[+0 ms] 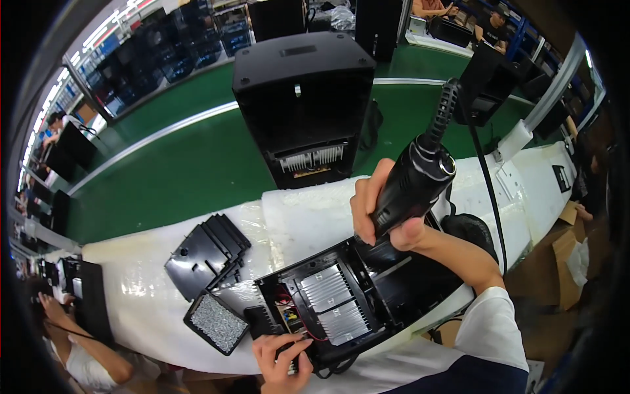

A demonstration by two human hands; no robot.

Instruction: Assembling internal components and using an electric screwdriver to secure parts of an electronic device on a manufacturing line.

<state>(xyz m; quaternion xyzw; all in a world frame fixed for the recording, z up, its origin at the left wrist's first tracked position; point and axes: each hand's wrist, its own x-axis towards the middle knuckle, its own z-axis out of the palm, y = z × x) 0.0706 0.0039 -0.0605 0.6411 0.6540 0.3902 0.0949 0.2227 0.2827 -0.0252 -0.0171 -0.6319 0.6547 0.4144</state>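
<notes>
My right hand is wrapped round a black electric screwdriver, raised over the work with its cord end tilted up. Below it, a black speaker cabinet lies on its side on the padded bench. Its opening exposes a silver finned heat sink, red wires and a small circuit board. At the cabinet's near left corner is my left hand, fingers bent and thumb close to the index finger. Whatever lies between them is too small to make out. A black tray of small silvery screws sits beside that hand.
Several flat black panels are stacked on the white padded bench. Across a green conveyor stands another black speaker. The screwdriver's black cord hangs at the right. A co-worker's arm is at the lower left.
</notes>
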